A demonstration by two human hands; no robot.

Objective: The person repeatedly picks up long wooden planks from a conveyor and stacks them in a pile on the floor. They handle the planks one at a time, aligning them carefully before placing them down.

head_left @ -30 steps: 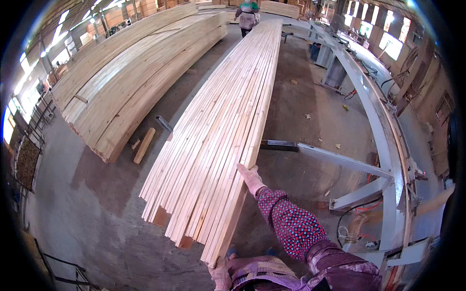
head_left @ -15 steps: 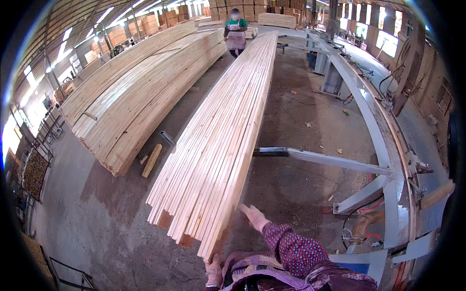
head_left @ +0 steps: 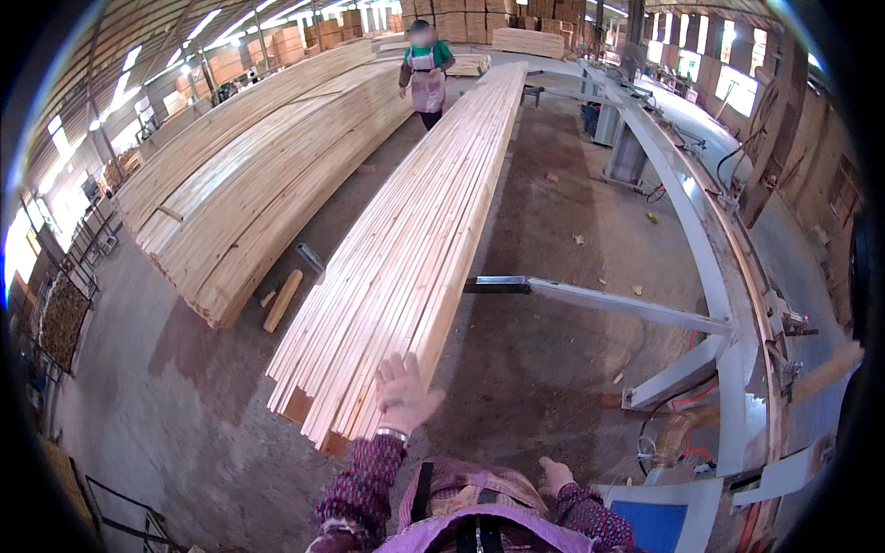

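Observation:
A long bundle of pale wooden strips (head_left: pixel 406 240) stretches away from me, its near ends uneven. My left hand (head_left: pixel 406 394) is open, fingers spread, over the near right end of these strips; whether it presses on them I cannot tell. Low at my right side, away from the wood, my right hand (head_left: pixel 556 475) shows only partly, with its fingers apart and nothing visible in it. A metal support arm (head_left: pixel 599 302) reaches in under the bundle from the right.
A wide stack of boards (head_left: pixel 249 184) lies to the left, with a short wood block (head_left: pixel 283 300) on the floor beside it. Another person (head_left: pixel 426 78) stands between the stacks at the far end. A long grey machine frame (head_left: pixel 687 203) curves along the right.
My left hand has risen from the bundle's near end to above its top. My right hand has drawn back from the bundle's side toward my body. The other person has moved left and nearer.

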